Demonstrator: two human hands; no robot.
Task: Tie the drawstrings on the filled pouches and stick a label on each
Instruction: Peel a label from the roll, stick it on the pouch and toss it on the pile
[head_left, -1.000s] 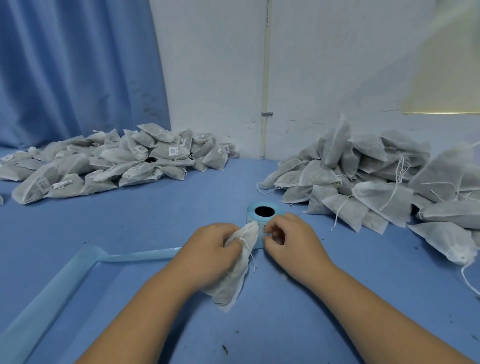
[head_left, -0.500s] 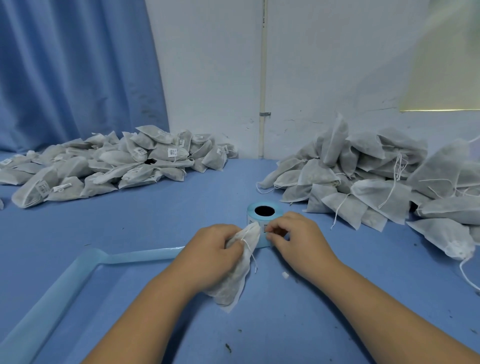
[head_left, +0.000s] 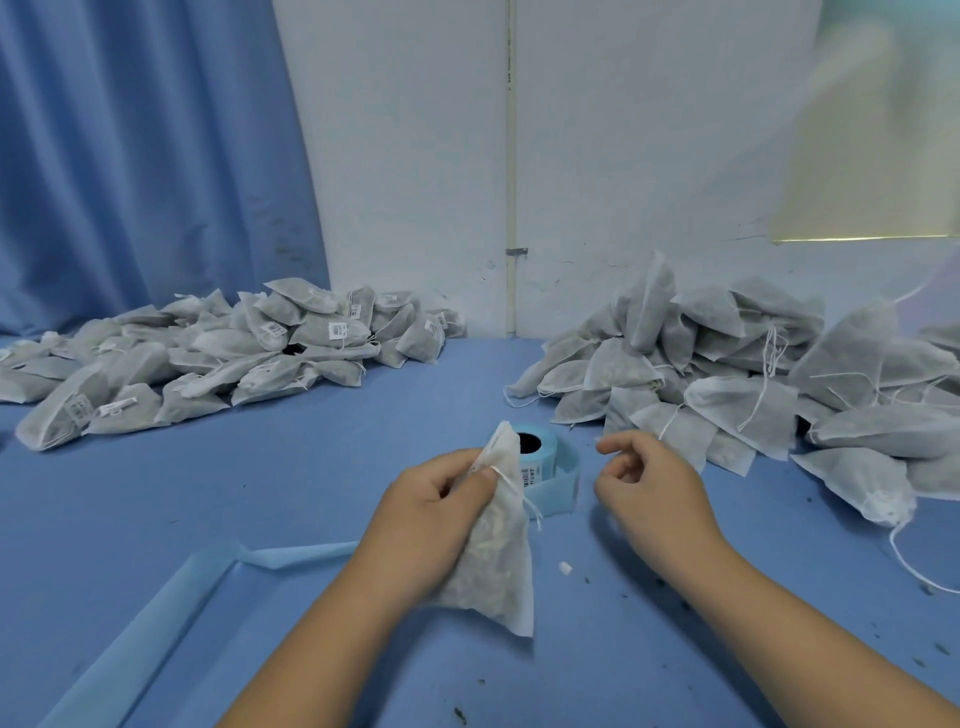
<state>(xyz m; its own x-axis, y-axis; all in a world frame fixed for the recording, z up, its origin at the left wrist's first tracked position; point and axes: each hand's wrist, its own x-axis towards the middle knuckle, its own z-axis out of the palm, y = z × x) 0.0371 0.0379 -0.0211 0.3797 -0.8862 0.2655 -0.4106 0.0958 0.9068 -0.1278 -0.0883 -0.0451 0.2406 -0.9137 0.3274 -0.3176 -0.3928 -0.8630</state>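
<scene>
The filled pouch (head_left: 501, 566) hangs upright just in front of the label roll (head_left: 553, 457). Its gathered neck overlaps the roll's left edge, and its bottom corner is low over the blue table (head_left: 311, 499); whether it touches the table cannot be told. The left hand (head_left: 434, 514), on the left side of the roll, grips the pouch with fingers curled round its upper half and the thumb pressed near the neck. A white drawstring (head_left: 514, 486) crosses the neck, and its loose ends dangle down the front of the pouch.

The right hand (head_left: 652, 501) hovers just to the right of the roll, apart from both pouch and roll. Its fingers are curled, with forefinger and thumb pointing toward the roll and a gap between them. Whether a label sits on a fingertip cannot be told.

The roll stands on end with its dark core facing up and a printed label showing on its side. A pale blue backing strip (head_left: 156, 623) runs away to the left of the roll and bends toward the near edge. A tiny white scrap (head_left: 565, 568) lies in front of the roll.

Well to the left of the roll and behind it spreads a heap of labelled pouches (head_left: 234, 358). To the right and behind, against the white wall (head_left: 649, 156), lies a heap of pouches with trailing strings (head_left: 727, 374). A blue curtain (head_left: 130, 156) hangs behind the left heap.
</scene>
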